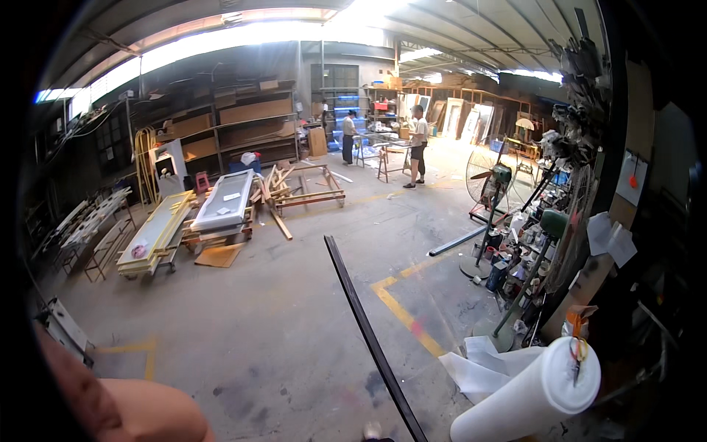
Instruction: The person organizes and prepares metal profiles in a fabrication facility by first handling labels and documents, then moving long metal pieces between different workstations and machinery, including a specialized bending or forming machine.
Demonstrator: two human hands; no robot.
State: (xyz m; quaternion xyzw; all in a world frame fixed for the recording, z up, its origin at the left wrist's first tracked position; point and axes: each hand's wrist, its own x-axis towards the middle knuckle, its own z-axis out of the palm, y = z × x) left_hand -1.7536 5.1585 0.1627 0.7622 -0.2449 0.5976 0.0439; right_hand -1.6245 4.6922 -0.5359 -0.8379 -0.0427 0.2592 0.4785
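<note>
A long, dark metal bar (366, 329) runs from the lower edge up to the middle of the view. Whether it lies on the floor or is held up, I cannot tell. Bare skin of my left arm (151, 409) fills the lower left corner, bent and close to the camera. Its hand does not show, and neither does my right hand. At the lower edge, beside the bar, a small part of a shoe (373, 430) is visible. Right of the bar stands a big white roll (519, 394) of wrapping material, with scissors (577, 359) on its top end.
Two people (417, 144) stand at a work table further back. Framed panels (224, 200) lie on low supports at left, beside a pile of wood strips (274, 193). A large fan (490, 180) and cluttered cans (498, 274) line the right side. Yellow lines (407, 317) mark the floor.
</note>
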